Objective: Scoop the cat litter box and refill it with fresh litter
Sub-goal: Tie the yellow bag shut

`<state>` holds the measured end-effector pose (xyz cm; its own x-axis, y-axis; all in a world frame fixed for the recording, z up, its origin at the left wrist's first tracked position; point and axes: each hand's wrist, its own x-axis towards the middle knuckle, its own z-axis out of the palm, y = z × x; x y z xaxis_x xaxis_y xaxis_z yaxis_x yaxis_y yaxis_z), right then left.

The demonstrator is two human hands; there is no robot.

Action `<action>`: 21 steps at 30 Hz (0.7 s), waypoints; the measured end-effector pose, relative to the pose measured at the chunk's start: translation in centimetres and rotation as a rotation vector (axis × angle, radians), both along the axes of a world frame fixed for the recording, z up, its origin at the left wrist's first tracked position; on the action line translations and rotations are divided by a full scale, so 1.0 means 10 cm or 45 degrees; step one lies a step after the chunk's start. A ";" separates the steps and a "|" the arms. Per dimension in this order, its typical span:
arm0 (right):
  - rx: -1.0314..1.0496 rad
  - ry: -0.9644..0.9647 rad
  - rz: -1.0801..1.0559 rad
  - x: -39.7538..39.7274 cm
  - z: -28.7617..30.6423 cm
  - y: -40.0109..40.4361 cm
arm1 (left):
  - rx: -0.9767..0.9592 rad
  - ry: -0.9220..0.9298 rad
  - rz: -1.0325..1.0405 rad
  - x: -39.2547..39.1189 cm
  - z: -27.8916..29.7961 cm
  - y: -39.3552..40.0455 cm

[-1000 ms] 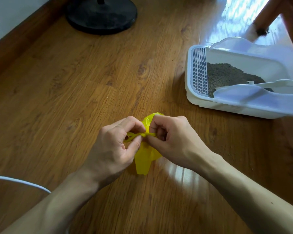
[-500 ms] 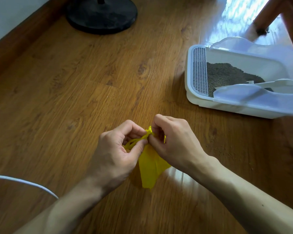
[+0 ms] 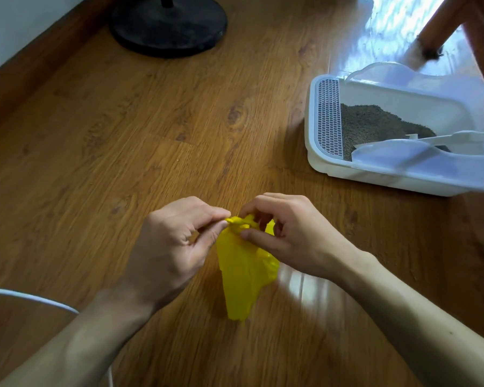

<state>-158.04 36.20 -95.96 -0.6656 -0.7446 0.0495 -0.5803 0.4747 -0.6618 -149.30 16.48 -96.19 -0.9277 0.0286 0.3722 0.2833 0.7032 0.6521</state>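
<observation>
A small yellow plastic bag [image 3: 243, 272] hangs between my hands above the wooden floor, its top twisted into a knot. My left hand [image 3: 173, 247] pinches the left end of the knot with thumb and forefinger. My right hand [image 3: 291, 233] pinches the right end, fingers curled over the bag's top. At the right stands the white litter box [image 3: 375, 174] with a mesh grate on its left side, grey-brown litter [image 3: 372, 127] inside and a white scoop [image 3: 442, 138] lying in it.
A black round stand base [image 3: 168, 26] sits at the top of the wooden floor [image 3: 123, 135]. A wooden furniture leg [image 3: 436, 26] stands behind the litter box. A white cable [image 3: 31, 298] curves across the lower left. A skirting board and wall run along the upper left.
The bag's twisted ends, stretched taut between my hands a second ago, are now drawn into a tight knot. The bag hangs lower and longer beneath my hands.
</observation>
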 end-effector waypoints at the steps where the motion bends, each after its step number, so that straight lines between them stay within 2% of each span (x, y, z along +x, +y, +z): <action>1: 0.005 0.000 0.003 -0.02 0.01 0.02 | -0.008 0.009 0.003 -0.01 0.00 -0.02; 9: 0.017 0.194 -0.156 -0.01 -0.04 0.03 | -0.026 0.021 0.168 -0.02 0.04 -0.06; 15: -0.139 0.097 -0.279 -0.05 -0.01 0.06 | 0.016 -0.017 0.237 -0.01 0.07 -0.06; 21: -0.065 0.100 -0.333 -0.10 -0.06 0.10 | 0.016 -0.050 0.269 -0.01 0.05 -0.11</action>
<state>-159.00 37.22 -96.56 -0.8274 -0.5435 0.1417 -0.4931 0.5821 -0.6465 -149.40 15.42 -95.72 -0.9266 -0.1722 0.3344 0.1046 0.7360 0.6689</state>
